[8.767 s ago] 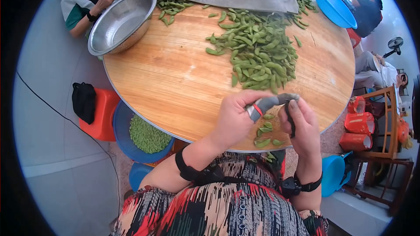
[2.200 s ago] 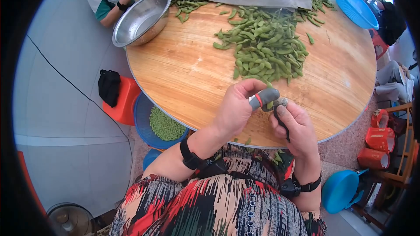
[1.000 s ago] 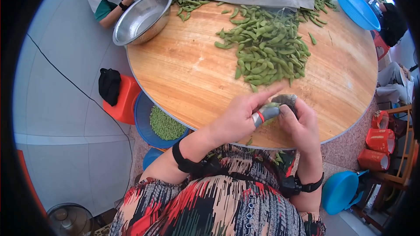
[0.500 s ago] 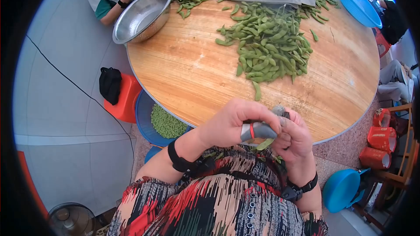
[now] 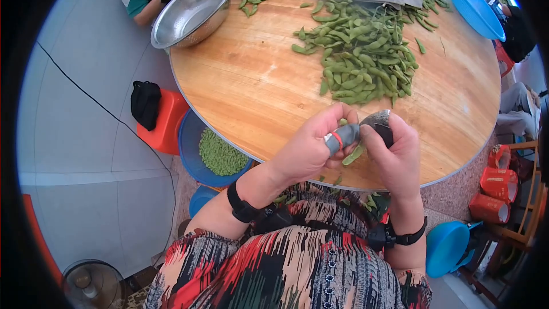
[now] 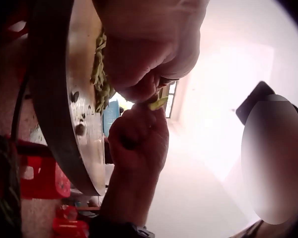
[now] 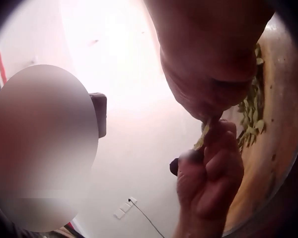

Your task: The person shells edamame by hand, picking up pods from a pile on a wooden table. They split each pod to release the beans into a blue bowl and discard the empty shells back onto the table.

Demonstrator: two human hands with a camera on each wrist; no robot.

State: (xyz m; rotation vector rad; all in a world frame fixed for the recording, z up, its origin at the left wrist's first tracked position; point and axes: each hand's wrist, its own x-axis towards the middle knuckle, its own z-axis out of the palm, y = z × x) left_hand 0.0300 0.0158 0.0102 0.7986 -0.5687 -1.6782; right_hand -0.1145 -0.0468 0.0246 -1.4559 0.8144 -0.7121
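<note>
Here, edamame pod (image 5: pixel 353 155) sits between hands, long axis slanting down toward wearer's body and left; left hand (image 5: pixel 310 145) grips it, fingers curled, right hand (image 5: pixel 401 153) seemingly pinches its far end

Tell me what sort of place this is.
Probably an indoor room for preparing food by hand: green pods heaped on a large round wooden table, small green beans in a blue basin below.
</note>
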